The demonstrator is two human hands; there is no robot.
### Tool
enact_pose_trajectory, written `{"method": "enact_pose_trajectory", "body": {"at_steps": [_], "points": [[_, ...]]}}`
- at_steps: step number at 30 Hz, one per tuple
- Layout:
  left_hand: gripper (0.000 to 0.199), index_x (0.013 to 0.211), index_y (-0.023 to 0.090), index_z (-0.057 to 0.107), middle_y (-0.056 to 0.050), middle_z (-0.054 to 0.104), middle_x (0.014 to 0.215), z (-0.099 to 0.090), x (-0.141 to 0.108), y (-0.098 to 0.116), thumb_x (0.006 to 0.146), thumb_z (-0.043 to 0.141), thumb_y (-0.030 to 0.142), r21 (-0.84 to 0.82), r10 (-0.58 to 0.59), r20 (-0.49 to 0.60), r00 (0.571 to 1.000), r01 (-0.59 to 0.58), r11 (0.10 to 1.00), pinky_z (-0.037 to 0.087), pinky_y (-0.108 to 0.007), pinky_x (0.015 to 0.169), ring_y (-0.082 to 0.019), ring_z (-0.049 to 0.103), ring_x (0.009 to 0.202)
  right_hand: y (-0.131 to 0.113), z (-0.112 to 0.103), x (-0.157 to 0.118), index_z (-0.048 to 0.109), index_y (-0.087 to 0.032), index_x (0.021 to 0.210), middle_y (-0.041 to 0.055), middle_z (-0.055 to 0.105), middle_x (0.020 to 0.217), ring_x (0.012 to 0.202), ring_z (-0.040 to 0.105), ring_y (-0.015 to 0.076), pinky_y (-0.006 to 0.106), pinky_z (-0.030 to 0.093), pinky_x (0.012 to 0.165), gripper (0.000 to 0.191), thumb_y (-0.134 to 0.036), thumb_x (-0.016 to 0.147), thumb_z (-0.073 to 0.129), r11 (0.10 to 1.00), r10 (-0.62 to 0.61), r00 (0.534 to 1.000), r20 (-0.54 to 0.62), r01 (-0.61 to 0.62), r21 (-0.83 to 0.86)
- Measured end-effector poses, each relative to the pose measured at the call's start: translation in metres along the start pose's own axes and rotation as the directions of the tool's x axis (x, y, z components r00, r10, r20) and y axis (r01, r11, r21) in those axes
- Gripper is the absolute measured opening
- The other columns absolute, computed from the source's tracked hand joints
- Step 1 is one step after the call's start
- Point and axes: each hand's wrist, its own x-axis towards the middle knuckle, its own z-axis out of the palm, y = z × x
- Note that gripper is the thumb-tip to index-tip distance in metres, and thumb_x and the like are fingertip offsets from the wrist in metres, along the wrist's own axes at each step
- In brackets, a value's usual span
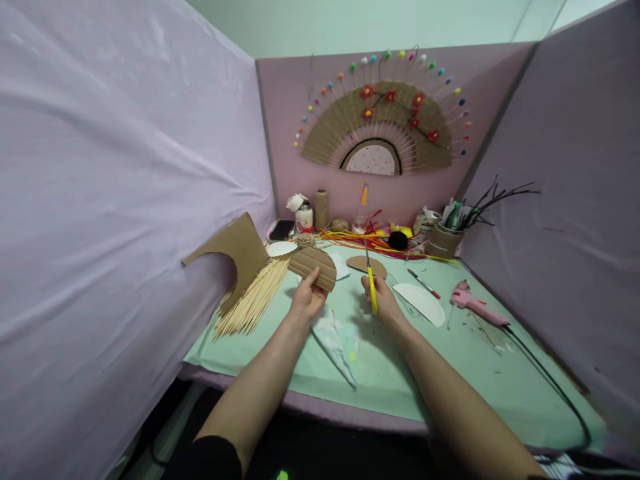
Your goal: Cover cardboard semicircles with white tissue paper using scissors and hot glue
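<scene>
My left hand (309,299) grips a rounded piece of ribbed brown cardboard (315,265) by its lower edge, thumb on top. In my right hand (384,299) is a pair of yellow-handled scissors (371,283), its blades pointing up and away from me. The blades are apart from the cardboard. Beyond the scissors lies a half-round cardboard piece (360,263). A white half-round piece (420,303) rests to the right of my right hand. Below my left hand, a crumpled pale cloth (334,343) lies on the green tabletop (390,380).
On the left, a cut-out cardboard sheet (240,257) leans over a bundle of thin wooden sticks (255,300). A pink glue gun (477,305) with a black cord lies right, near a marker (424,283). Several craft supplies line the back, below a decorated fan (385,127).
</scene>
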Motion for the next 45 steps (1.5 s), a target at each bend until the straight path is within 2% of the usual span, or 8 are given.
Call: {"method": "enact_pose_trajectory", "body": {"at_steps": [13,22,25,29,32,35,41,45], "points": [[0.028,0.106,0.011,0.067,-0.007,0.075,0.085,-0.003,-0.006,-0.005,0.078,0.07,0.011,0.34,-0.114,0.144,0.983,0.059,0.938,0.057,-0.024,0.069,-0.015,0.071,0.072,-0.007,0.008,-0.005,0.056,-0.02,0.078,-0.0009,0.06,0.063,0.045,0.048,0.0096,0.023,0.038,0.04,0.04,-0.056,0.068,0.072,0.961,0.128,0.973,0.19,-0.169,0.218],[0.038,0.125,0.012,0.06,-0.016,0.071,0.109,-0.007,-0.016,-0.002,0.087,0.061,0.011,0.46,-0.543,0.274,0.794,0.388,0.799,0.056,-0.015,0.066,-0.013,0.073,0.079,-0.014,-0.011,-0.002,0.054,-0.025,0.102,0.0052,0.065,0.122,0.062,0.051,0.0087,0.026,0.045,0.058,0.049,-0.03,0.061,0.08,0.931,-0.089,0.992,0.092,0.05,0.361],[0.036,0.127,0.011,0.058,-0.017,0.069,0.112,-0.006,-0.016,0.002,0.091,0.054,0.011,0.469,-0.634,0.204,0.746,0.494,0.732,0.054,-0.013,0.061,-0.009,0.07,0.066,-0.017,-0.013,-0.005,0.055,-0.024,0.096,0.0028,0.069,0.107,0.066,0.054,0.0109,0.027,0.046,0.063,0.042,-0.032,0.064,0.079,0.919,-0.167,0.972,0.164,0.093,0.383],[0.038,0.124,0.01,0.059,-0.019,0.068,0.115,-0.006,-0.012,0.009,0.096,0.049,0.033,0.461,-0.72,0.154,0.677,0.595,0.658,0.051,-0.016,0.048,-0.008,0.064,0.054,-0.017,-0.008,-0.005,0.052,-0.023,0.084,-0.0059,0.059,0.07,0.059,0.051,0.011,0.025,0.042,0.055,0.044,-0.034,0.056,0.083,0.914,-0.125,0.99,0.068,0.088,0.396],[0.04,0.112,0.009,0.062,-0.017,0.07,0.101,-0.007,-0.006,0.01,0.09,0.054,0.042,0.466,-0.565,0.03,0.825,0.488,0.738,0.045,-0.018,0.041,-0.008,0.055,0.046,-0.015,-0.007,0.001,0.047,-0.023,0.081,-0.0098,0.05,0.058,0.047,0.043,0.0079,0.023,0.034,0.045,0.049,-0.036,0.053,0.085,0.886,-0.005,0.999,-0.037,0.022,0.463],[0.021,0.101,0.013,0.062,-0.007,0.069,0.084,-0.007,-0.003,0.003,0.081,0.063,0.019,0.503,-0.22,-0.071,0.973,0.225,0.834,0.044,-0.017,0.049,-0.006,0.054,0.05,-0.014,-0.012,0.007,0.041,-0.025,0.081,-0.0118,0.045,0.054,0.039,0.039,0.0071,0.023,0.029,0.039,0.054,-0.042,0.053,0.083,0.855,0.07,0.995,-0.066,-0.026,0.519],[0.039,0.096,0.018,0.069,-0.006,0.072,0.104,0.002,-0.019,-0.018,0.062,0.075,0.001,0.511,-0.11,0.262,0.959,-0.041,0.859,0.046,-0.026,0.088,-0.015,0.065,0.097,-0.017,-0.006,0.002,0.041,-0.025,0.083,-0.0096,0.049,0.055,0.043,0.052,0.0117,0.025,0.04,0.043,0.056,-0.044,0.051,0.083,0.824,0.12,0.991,0.057,-0.131,0.551],[0.03,0.096,0.012,0.07,-0.01,0.074,0.097,0.003,-0.021,-0.021,0.067,0.08,0.015,0.422,-0.064,0.264,0.962,-0.056,0.905,0.047,-0.035,0.092,-0.022,0.068,0.095,-0.023,0.01,-0.012,0.048,-0.023,0.084,-0.0051,0.058,0.061,0.056,0.066,0.0193,0.031,0.05,0.052,0.055,-0.041,0.049,0.085,0.802,0.119,0.961,0.248,-0.241,0.547]]}}
